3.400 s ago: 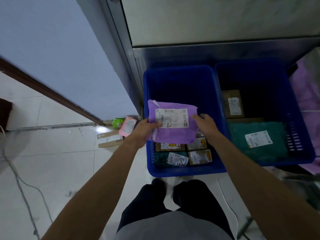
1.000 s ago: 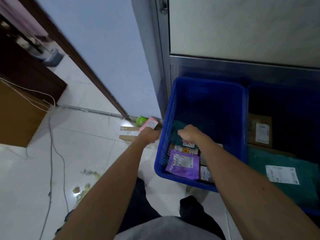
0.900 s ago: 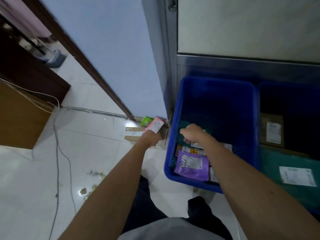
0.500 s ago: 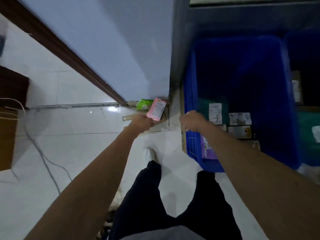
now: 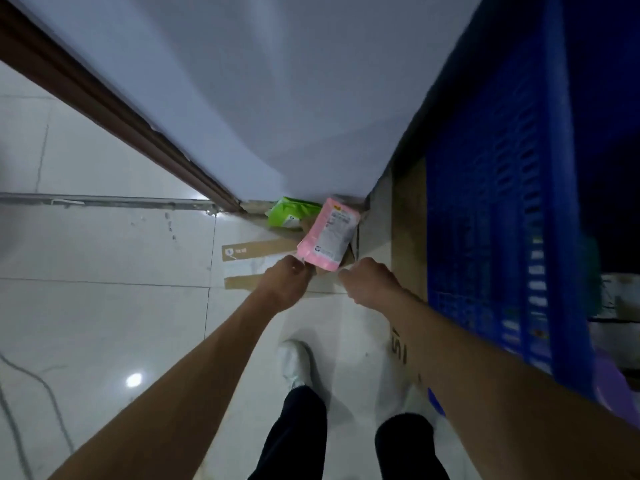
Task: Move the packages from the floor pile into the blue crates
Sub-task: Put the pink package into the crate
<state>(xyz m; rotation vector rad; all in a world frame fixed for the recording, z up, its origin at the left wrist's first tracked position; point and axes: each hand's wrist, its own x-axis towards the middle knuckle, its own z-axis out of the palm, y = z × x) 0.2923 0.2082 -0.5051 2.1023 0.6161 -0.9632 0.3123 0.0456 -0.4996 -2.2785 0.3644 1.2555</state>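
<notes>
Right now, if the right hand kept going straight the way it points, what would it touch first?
Most likely the lower edge of the pink package, just ahead of the right hand. The frame is blurred, so it could meet the cardboard beneath first.

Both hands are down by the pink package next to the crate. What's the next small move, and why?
Probably pinch the pink package by its lower corner with the left hand, whose fingers are at it, and lift it toward the blue crate on the right. It lies topmost on the cardboard, and the right hand, curled beside it, holds nothing and could steady it.
</notes>
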